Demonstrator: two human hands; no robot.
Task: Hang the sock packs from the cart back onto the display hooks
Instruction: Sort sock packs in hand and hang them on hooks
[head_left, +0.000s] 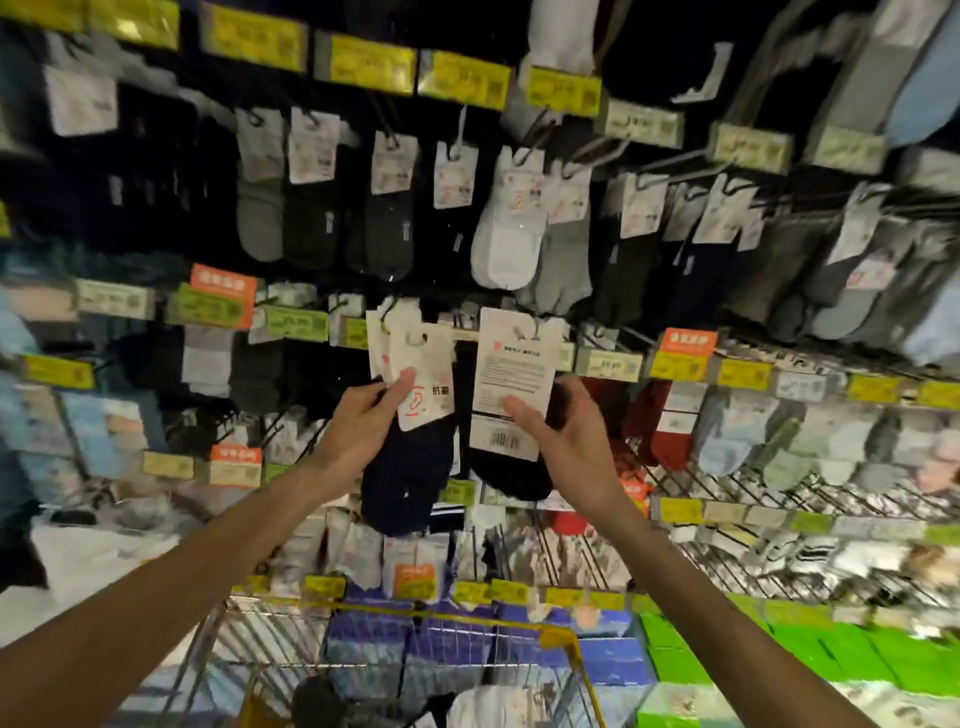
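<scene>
- You hold two sock packs up side by side before the middle rows of the wall display, above the cart (558, 631).
- Your left hand (363, 423) pinches the navy pack (408, 467): the thumb presses the front of its white card and the fingers curl behind it. More white cards overlap behind that card's left edge.
- Your right hand (569, 447) pinches the black pack (511, 475): the thumb lies on the card and the fingers are spread behind the socks.
- The navy pack's card faces you with a red logo and the characters 抗菌 beside it. A hanger loop shows at its top.
- The black pack shows the back of its card, with blocks of small print too fine to read and a barcode (505, 440) near the bottom edge.
- The cart, wire with a yellow rim, sits near you at the bottom. It holds a white pack (498, 701) and a dark item (317, 696) that is too blurred to name.
- Hooks (680, 158) on the far wall carry rows of grey, black, white and navy socks.
- Yellow price tags (371, 65) front the hooks, their digits blurred. Orange tags (223, 283) stand among them at left.
- Blue boxes (363, 649) and green boxes (831, 654) line the lowest shelf behind the cart.
</scene>
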